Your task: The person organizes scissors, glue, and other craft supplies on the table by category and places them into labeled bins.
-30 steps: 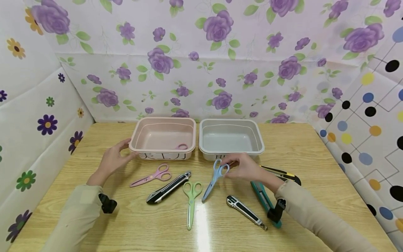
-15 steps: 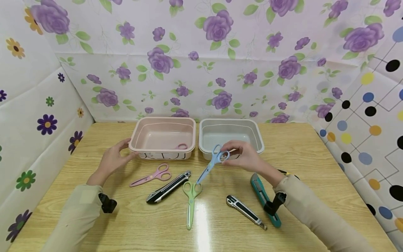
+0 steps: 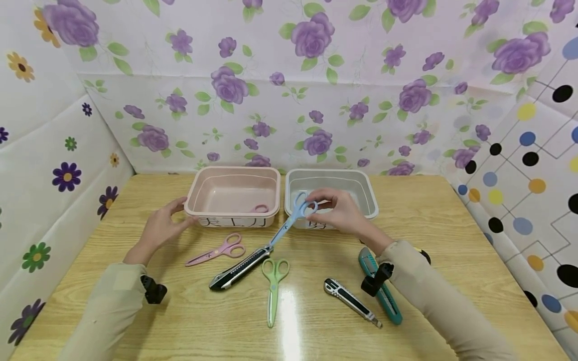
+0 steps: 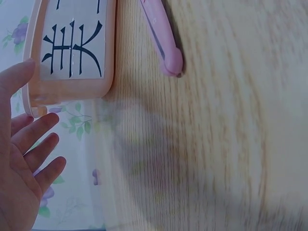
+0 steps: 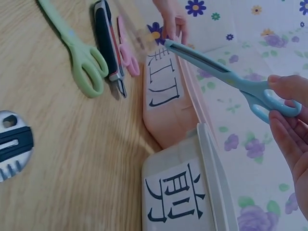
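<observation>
My right hand (image 3: 340, 213) pinches a pair of light blue scissors (image 3: 289, 220) by the handle loops. They hang tilted over the front rim of the grey bin (image 3: 331, 172), blades angled down to the left. In the right wrist view the blades of the blue scissors (image 5: 207, 62) look closed. My left hand (image 3: 161, 228) touches the front left corner of the pink bin (image 3: 232, 214), thumb on the front and other fingers loosely extended at the side. Inside that bin, pink scissors handles (image 3: 260, 208) show; the rest is hidden.
On the table before the bins lie pink scissors (image 3: 224, 248), a black and silver utility knife (image 3: 239, 271), green scissors (image 3: 273, 288), a smaller silver and black utility knife (image 3: 351, 301) and a teal utility knife (image 3: 386, 298). A yellow and black knife (image 3: 425, 256) is mostly behind the right sleeve.
My right hand has lifted the blue scissors off the table and carried them up, away from me and slightly left, to the grey bin's front rim. The left hand stays at the pink bin.
</observation>
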A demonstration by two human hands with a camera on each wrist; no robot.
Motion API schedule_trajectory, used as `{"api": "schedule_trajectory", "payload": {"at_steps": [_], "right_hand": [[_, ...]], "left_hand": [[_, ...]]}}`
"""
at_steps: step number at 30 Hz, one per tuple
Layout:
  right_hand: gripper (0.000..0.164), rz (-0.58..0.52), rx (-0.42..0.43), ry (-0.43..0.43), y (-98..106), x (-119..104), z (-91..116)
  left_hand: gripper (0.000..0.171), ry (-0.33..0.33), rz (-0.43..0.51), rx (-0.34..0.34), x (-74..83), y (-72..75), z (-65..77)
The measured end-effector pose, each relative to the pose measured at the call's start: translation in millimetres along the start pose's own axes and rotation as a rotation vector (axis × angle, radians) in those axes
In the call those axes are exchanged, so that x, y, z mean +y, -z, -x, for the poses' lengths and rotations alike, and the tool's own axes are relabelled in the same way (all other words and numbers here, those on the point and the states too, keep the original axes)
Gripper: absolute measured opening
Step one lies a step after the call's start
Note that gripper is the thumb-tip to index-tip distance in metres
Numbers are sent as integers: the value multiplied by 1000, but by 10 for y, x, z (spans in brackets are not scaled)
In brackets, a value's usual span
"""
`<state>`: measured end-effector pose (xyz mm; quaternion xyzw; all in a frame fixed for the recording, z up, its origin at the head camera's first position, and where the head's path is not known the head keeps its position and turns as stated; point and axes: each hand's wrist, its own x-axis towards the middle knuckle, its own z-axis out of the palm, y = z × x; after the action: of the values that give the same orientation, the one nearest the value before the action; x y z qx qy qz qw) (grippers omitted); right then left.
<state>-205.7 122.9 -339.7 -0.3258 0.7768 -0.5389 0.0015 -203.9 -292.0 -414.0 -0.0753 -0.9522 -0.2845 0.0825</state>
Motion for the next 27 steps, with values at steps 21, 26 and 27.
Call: {"api": "schedule_trajectory", "payload": {"at_steps": [21, 26, 27], "right_hand": [[32, -53, 100, 18, -129, 319, -606], [33, -40, 132, -2, -163, 309, -705], [33, -37, 137, -7, -175, 306, -721]], "left_hand": [[72, 17, 16, 2, 21, -7, -7], [73, 25, 13, -1, 17, -5, -1], [73, 27, 12, -1, 19, -2, 0]]}}
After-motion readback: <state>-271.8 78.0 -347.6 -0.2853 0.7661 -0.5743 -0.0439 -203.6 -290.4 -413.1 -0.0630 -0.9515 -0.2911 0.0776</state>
